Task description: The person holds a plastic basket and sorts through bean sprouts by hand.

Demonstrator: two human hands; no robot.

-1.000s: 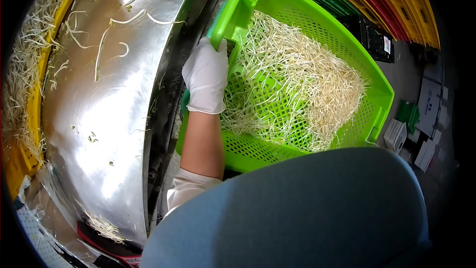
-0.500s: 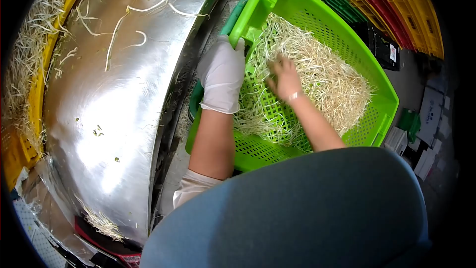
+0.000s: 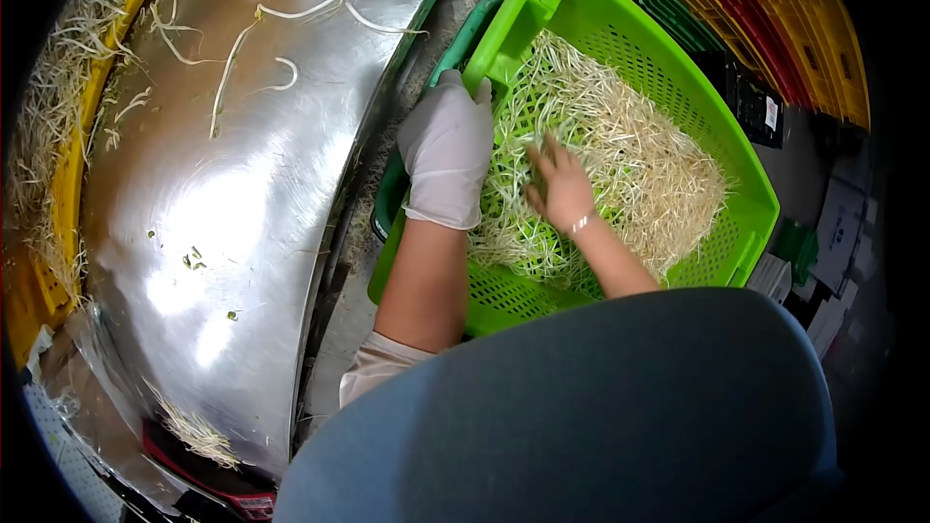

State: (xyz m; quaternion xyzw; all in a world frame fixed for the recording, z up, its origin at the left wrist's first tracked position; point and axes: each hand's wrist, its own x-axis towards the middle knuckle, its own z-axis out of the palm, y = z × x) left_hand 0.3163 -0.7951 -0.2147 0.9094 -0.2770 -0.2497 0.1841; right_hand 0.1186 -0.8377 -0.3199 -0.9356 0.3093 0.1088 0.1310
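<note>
My left hand (image 3: 448,140), in a thin white glove, is closed over the near-left rim of a bright green perforated plastic basket (image 3: 668,48). Inside the basket lies a spread heap of pale bean sprouts (image 3: 659,160), thicker on the right and thinner on the left. My right hand (image 3: 564,189) is bare, with a light band at the wrist. It is over the sprouts near the basket's middle, fingers apart and slightly blurred, and nothing shows gripped in it. Whether its fingertips touch the sprouts I cannot tell.
On the left stands a shiny metal table (image 3: 252,203) with a few stray sprouts on it. A yellow crate (image 3: 66,184) of sprouts is at its far edge. Below the green basket shows a darker green tub (image 3: 467,39). Stacked coloured crates (image 3: 765,19) stand at the upper right.
Sprouts now cover more of the basket floor that showed beside my right hand. That hand has shifted slightly down. My left hand and the basket rim sit a little further right in view.
</note>
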